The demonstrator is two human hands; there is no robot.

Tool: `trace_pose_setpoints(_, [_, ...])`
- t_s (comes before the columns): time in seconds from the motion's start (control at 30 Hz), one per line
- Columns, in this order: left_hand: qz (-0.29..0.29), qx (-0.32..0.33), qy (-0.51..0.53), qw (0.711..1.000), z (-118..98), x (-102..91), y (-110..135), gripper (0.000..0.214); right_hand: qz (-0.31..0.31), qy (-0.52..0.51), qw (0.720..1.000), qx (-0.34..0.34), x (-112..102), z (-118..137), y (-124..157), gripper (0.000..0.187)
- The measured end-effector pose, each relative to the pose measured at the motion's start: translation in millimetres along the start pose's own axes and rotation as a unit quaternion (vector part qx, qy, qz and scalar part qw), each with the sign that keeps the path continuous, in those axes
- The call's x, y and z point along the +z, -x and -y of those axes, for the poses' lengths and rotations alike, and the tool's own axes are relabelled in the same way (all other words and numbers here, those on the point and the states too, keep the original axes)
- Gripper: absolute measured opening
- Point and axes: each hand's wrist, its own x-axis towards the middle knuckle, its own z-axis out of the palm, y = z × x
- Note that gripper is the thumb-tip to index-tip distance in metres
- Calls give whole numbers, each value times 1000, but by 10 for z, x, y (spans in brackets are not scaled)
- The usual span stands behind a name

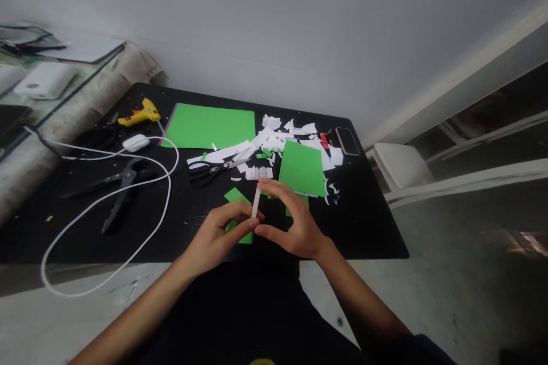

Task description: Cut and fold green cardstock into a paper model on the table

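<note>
A narrow white paper strip (256, 203) stands nearly upright between my hands, over the near part of the black table. My left hand (220, 234) pinches its lower end between thumb and fingers. At its top end are the fingertips of my right hand (295, 222), whose thumb lies near the bottom end. Green paper pieces (238, 196) lie beneath and behind my left hand. Just beyond my hands are a small stack of folded white strips (259, 173) and black-handled scissors (214, 167). A green sheet (302, 168) rests beyond my right hand.
On the black table (363, 228) lie a large green sheet (209, 125), white paper scraps (269, 140), a yellow glue gun (141, 114), large dark shears (122, 188) and a phone (347, 141). A white cable (103, 199) loops over the left front edge. A white stool (402, 165) stands right.
</note>
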Motion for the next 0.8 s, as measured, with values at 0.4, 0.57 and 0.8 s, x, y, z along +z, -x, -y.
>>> trace_pose_setpoints(0.4, [18, -16, -32, 999, 66, 31, -18, 21, 31, 87, 995, -34, -21, 35, 75, 39])
trace_pose_setpoints(0.57, [40, -34, -47, 998, 94, 44, -16, 22, 63, 79, 995, -10, -69, 38, 85, 36])
trace_pose_setpoints(0.8, [58, -39, -53, 996, 98, 43, -14, 23, 56, 67, 996, 4, -52, 21, 117, 35])
